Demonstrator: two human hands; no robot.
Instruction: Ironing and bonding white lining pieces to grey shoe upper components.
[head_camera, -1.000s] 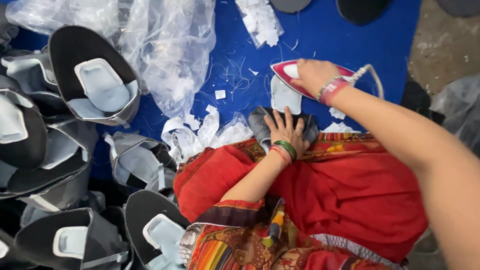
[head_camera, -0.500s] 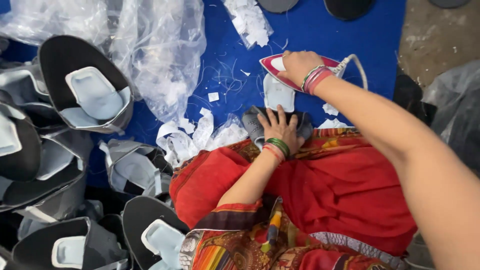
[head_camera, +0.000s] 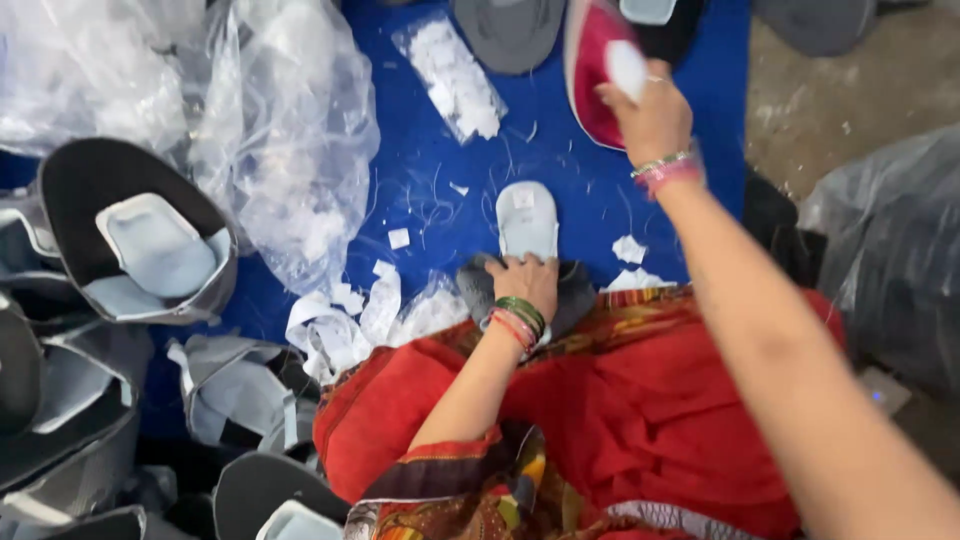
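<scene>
Hands at work on blue cloth (head_camera: 420, 150): our left hand (head_camera: 528, 283) presses flat, fingers spread, pinning a grey piece (head_camera: 575, 290) with pale insert (head_camera: 528, 218) at the near edge, while our right hand (head_camera: 652, 118) grips the lifted red iron (head_camera: 590, 75) toward the far edge.

Center frame, the left hand (head_camera: 527, 283) rests on a cap piece (head_camera: 520, 290) with an insert (head_camera: 527, 218) above it; the iron (head_camera: 598, 70) sits upper center, plastic bags (head_camera: 270, 130) upper left, stacked caps (head_camera: 120, 240) left.
</scene>
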